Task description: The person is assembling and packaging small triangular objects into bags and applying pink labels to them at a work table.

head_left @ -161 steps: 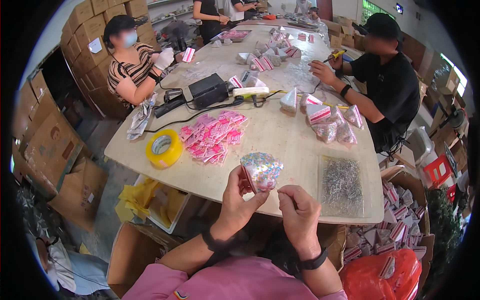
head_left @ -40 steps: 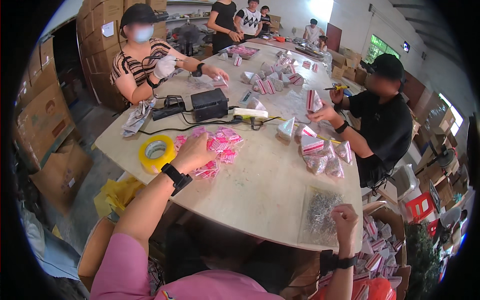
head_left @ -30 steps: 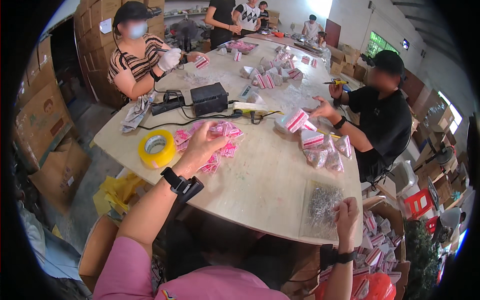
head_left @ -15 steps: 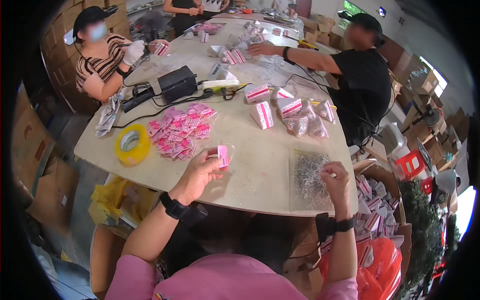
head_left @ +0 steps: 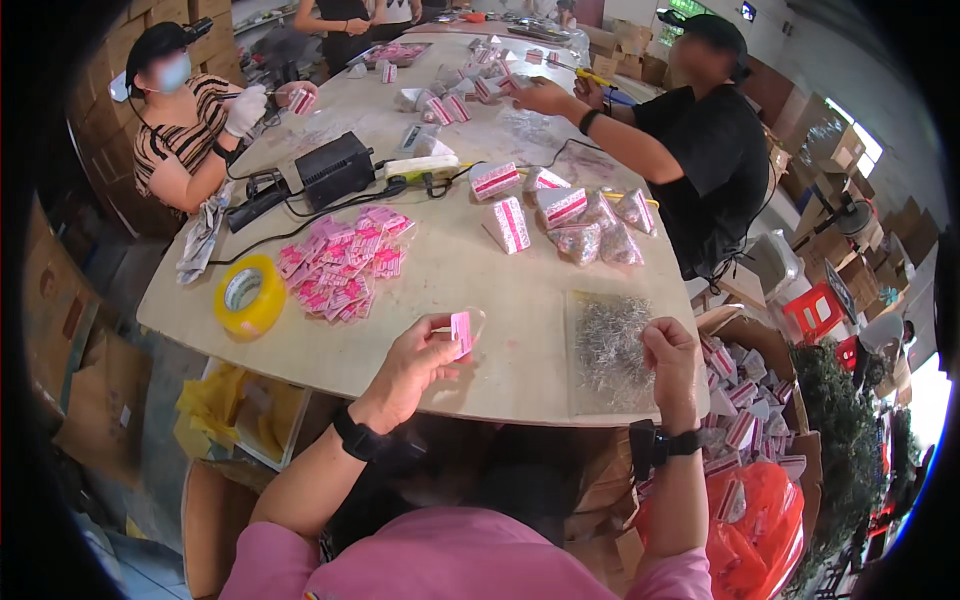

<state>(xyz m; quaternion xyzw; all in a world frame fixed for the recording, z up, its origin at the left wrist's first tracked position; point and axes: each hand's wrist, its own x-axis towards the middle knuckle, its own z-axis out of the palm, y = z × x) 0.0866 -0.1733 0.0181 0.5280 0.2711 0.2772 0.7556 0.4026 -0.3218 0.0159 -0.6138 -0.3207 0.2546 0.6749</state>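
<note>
My left hand (head_left: 408, 368) is closed on a small pink card (head_left: 461, 333), with a clear plastic edge showing beside it. The card is held upright between thumb and fingers, above the near edge of the table. My right hand (head_left: 672, 362) has its fingertips pinched together beside a pile of thin silvery metal pieces (head_left: 612, 345), which lies on a flat clear sheet or shallow tray (head_left: 590, 407). Whatever the right fingers hold is too small to name. To the left of my left hand is a heap of pink cards (head_left: 335, 262).
A yellow tape roll (head_left: 249, 297) lies left of the cards. Beyond are a black box (head_left: 336, 172) with cables, a power strip (head_left: 422, 167) and filled pyramid-shaped packs (head_left: 575, 243). Two co-workers sit across. A carton (head_left: 800, 400) of packs stands at the right.
The view has shifted slightly. My left hand with the pink card has moved a little right, while my right hand stays pinched beside the metal pieces. The right co-worker's second hand now shows.
</note>
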